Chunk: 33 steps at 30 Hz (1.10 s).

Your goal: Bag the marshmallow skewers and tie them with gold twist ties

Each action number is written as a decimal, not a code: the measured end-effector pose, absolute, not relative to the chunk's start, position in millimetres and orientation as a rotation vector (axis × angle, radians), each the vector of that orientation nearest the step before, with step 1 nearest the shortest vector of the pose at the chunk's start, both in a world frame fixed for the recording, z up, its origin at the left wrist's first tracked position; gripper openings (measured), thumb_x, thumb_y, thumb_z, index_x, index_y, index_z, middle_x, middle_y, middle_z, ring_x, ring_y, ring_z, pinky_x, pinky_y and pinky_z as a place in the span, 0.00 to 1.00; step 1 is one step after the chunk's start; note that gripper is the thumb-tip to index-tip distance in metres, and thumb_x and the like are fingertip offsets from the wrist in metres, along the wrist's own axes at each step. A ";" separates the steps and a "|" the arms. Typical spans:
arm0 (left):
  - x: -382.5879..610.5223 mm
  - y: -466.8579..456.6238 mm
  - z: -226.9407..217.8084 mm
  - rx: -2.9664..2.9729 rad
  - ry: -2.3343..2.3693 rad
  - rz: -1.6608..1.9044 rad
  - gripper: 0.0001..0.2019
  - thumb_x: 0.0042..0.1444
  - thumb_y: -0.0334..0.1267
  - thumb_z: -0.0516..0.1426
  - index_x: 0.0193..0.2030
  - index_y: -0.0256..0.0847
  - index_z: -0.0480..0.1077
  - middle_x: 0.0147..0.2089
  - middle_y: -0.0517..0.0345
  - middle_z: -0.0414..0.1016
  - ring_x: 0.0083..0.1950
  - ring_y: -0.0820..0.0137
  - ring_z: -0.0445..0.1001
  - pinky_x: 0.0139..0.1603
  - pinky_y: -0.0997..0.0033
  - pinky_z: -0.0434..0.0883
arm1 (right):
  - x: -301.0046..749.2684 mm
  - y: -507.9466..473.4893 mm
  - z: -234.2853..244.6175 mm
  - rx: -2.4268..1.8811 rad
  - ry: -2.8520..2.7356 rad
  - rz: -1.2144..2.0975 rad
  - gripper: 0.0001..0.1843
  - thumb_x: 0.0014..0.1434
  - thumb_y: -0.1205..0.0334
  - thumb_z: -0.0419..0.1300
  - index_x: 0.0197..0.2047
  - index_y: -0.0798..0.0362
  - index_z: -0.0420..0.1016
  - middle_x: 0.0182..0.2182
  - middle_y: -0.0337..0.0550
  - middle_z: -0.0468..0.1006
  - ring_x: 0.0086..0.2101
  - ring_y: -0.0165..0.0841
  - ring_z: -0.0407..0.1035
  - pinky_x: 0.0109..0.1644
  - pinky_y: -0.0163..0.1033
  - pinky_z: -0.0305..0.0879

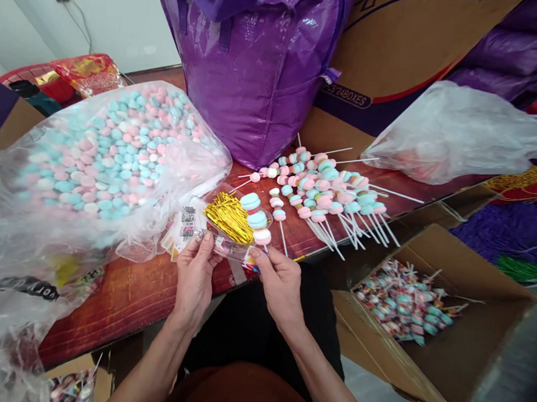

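My left hand (195,275) is closed, pinching one end of a small clear printed plastic wrapper (231,249) between thumb and fingers. The wrapper's other end is at the closed fingers of my right hand (281,284). From my right hand's grip rises a marshmallow skewer (256,219) with blue and pink-white pieces; most of its stick is hidden. Behind the wrapper lies a tray of gold twist ties (231,216). Printed flat wrappers (182,229) rest beside my left fingers. Several more marshmallow skewers (324,189) are piled to the right, white sticks pointing outward.
A large clear bag of loose marshmallows (103,148) fills the table's left side. A purple bag (249,72) stands at the back, beside a big carton (396,45). Below right, an open cardboard box (478,335) holds wrapped skewers (408,300). A whitish plastic bag (459,134) lies far right.
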<state>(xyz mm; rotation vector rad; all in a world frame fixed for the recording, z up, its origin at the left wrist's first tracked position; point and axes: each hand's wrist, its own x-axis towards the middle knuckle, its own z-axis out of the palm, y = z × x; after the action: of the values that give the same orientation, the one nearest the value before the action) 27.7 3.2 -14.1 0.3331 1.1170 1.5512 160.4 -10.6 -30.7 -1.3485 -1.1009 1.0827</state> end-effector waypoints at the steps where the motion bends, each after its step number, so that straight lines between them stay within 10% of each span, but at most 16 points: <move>1: 27.7 6.0 -14.4 0.306 1.121 1.564 0.15 0.41 0.43 0.73 0.31 0.39 0.76 0.29 0.64 0.78 0.30 0.78 0.75 0.34 0.78 0.72 | 161.9 -11.1 -29.3 -1.360 -1.099 1.047 0.23 0.61 0.48 0.60 0.21 0.53 0.64 0.20 0.33 0.61 0.24 0.27 0.54 0.27 0.33 0.55; 23: 13.5 31.4 -17.2 0.240 1.138 1.715 0.21 0.43 0.51 0.71 0.34 0.39 0.72 0.34 0.61 0.79 0.30 0.75 0.76 0.32 0.76 0.69 | 201.7 -53.8 -31.5 -1.336 -1.741 0.335 0.11 0.66 0.69 0.57 0.29 0.54 0.71 0.20 0.34 0.66 0.20 0.24 0.59 0.27 0.33 0.56; 33: 12.7 33.5 -26.9 0.485 1.189 1.858 0.18 0.51 0.53 0.65 0.33 0.40 0.71 0.32 0.62 0.76 0.32 0.75 0.75 0.34 0.76 0.70 | 204.0 -49.9 -31.4 -1.298 -1.673 0.680 0.12 0.65 0.66 0.58 0.30 0.55 0.75 0.22 0.36 0.70 0.22 0.25 0.61 0.27 0.32 0.57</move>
<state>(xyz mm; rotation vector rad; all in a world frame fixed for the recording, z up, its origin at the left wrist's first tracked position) 12.7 33.5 -26.9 0.4847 1.1885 1.8579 204.0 -49.9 -31.4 -1.2982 -1.6729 0.6798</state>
